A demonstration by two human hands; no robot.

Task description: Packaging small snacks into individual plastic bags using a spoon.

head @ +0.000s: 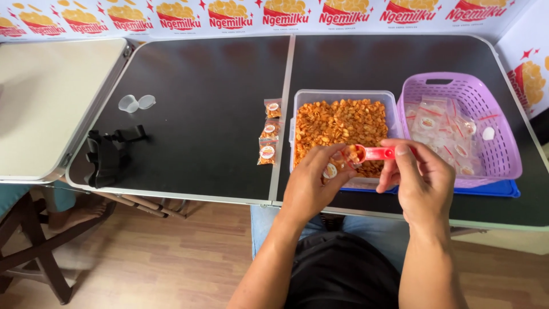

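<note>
Black folding counter (217, 114) below me: left hand (311, 183) fingers pinch a small clear snack pouch (331, 169), mouth facing right; my right hand (420, 183) grips the red plastic scoop (374, 153), lying horizontally, bowl touching it.

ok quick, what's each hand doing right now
Left hand: closed around a small clear snack bag.
Right hand: pinching a red measuring spoon, its bowl at the bag's mouth.

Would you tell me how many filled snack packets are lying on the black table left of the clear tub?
3, in a column: top packet, middle packet, bottom packet. None seem hidden.
</note>
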